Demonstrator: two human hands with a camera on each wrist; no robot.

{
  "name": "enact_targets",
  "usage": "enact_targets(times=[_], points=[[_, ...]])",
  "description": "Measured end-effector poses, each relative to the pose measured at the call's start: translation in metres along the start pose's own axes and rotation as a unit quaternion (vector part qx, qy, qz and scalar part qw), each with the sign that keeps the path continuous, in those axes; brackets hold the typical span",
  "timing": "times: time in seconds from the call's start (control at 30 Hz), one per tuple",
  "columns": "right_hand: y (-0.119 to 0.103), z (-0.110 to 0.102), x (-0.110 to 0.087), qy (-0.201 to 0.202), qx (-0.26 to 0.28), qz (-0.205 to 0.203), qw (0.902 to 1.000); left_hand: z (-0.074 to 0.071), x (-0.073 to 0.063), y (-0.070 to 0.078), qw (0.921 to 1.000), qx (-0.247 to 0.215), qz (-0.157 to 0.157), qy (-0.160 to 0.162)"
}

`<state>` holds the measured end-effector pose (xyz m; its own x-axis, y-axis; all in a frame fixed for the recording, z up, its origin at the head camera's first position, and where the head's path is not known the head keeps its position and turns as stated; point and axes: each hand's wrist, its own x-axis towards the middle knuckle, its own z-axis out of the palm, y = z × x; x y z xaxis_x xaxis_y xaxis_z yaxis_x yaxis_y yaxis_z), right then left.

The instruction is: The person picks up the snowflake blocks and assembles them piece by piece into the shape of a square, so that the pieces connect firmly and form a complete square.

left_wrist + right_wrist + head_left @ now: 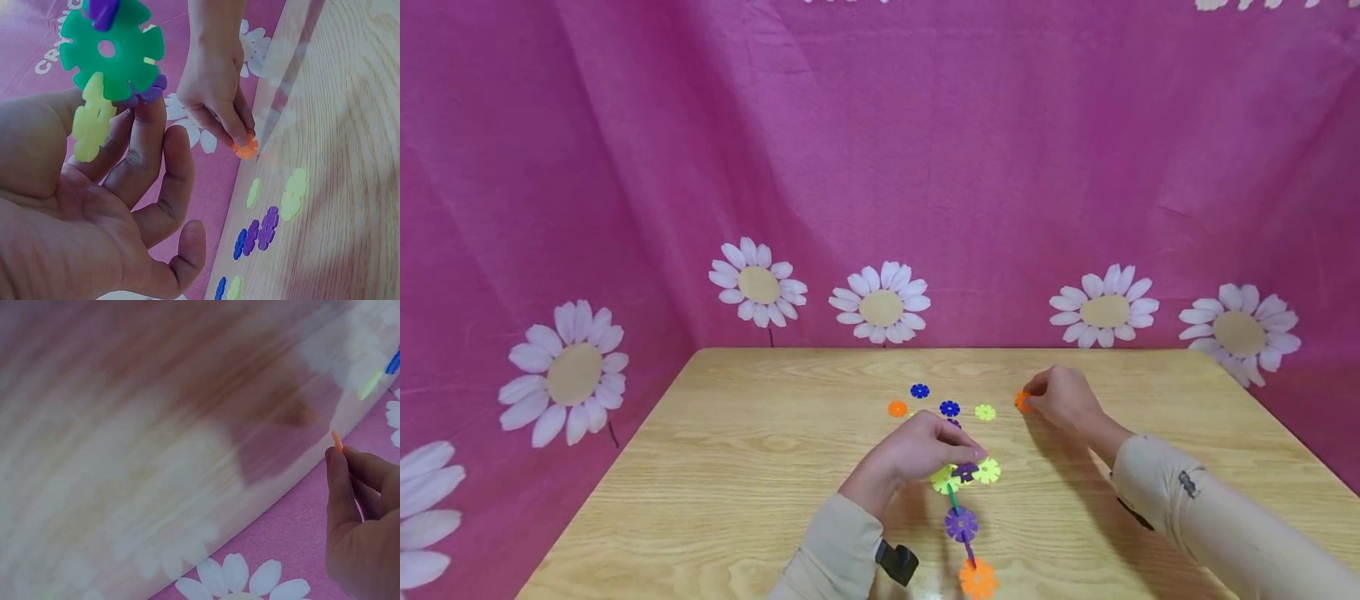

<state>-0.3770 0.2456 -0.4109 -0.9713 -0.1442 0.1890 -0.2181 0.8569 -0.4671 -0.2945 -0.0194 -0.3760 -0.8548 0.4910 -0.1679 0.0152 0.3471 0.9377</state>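
Your left hand (925,450), lower centre of the head view, pinches the upper end of a chain (961,524) of notched discs, which runs down to the lower edge. The grip at one end seems meant to let the other links trail freely. Your right hand (1063,400), right of centre, pinches an orange disc (1022,402) between thumb and fingers near the table's (760,467) far side; holding it by the rim presumably keeps its slots exposed. Loose discs, among them a blue disc (920,390) and a yellow disc (986,412), lie at centre, probably spread for easy picking. Your left hand partly covers others behind it. The left wrist view crops the chain at its top edge; the right wrist view shows the orange disc only edge-on. Whether that disc touches the table, you cannot tell.
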Motion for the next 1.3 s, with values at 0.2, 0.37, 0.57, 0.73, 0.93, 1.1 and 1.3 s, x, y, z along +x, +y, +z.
enact_targets(times=[0.2, 0.37, 0.57, 0.73, 0.93, 1.1, 1.3], points=[[-0.002, -0.003, -0.016, -0.011, 0.024, 0.023, 0.9994, 0.001, 0.000, 0.000, 0.9999, 0.011, 0.000, -0.004], [-0.005, -0.004, -0.031, -0.012, 0.069, 0.029, 0.9971, 0.002, 0.000, -0.001, 0.9999, 0.010, -0.006, -0.004], [-0.011, -0.006, -0.049, -0.005, 0.116, 0.018, 0.9931, 0.002, 0.002, -0.002, 1.0000, -0.001, 0.001, 0.002], [-0.019, -0.007, -0.065, -0.024, 0.154, 0.021, 0.9875, 0.000, 0.003, -0.003, 0.9999, 0.009, 0.006, 0.012], [-0.035, -0.014, -0.080, -0.048, 0.224, 0.039, 0.9726, -0.002, 0.001, -0.002, 0.9999, 0.002, 0.007, 0.014], [-0.050, -0.021, -0.088, -0.047, 0.271, 0.044, 0.9605, -0.002, 0.000, -0.003, 0.9998, 0.003, 0.010, 0.018], [-0.061, -0.024, -0.094, -0.047, 0.318, 0.042, 0.9460, -0.001, 0.002, -0.004, 0.9997, 0.004, 0.013, 0.019]])
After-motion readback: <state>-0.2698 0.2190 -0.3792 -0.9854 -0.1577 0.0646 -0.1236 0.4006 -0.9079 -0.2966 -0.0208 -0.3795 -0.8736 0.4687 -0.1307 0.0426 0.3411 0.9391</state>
